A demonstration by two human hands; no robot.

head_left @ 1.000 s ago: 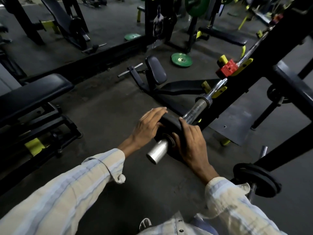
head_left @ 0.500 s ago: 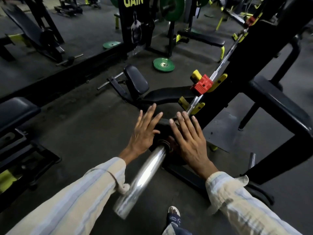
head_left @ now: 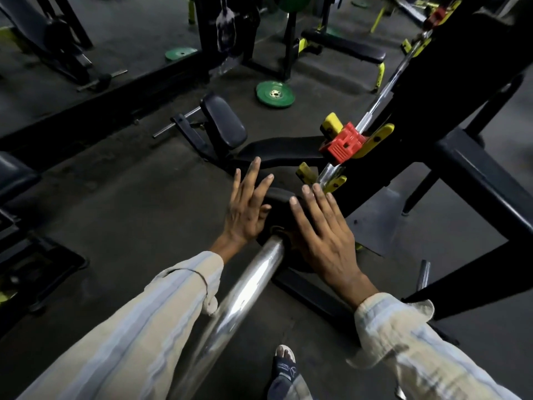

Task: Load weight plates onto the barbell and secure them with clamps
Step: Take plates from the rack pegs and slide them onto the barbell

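Barbell is running diagonally, chrome sleeve end pointing down toward the camera, shaft heading up-right into the black rack. One black weight plate is sitting on the sleeve. Left hand and right hand are both lying flat on its face, fingers spread, not gripping anything. One red clamp is sitting further up the bar. Two green plates are lying on the floor.
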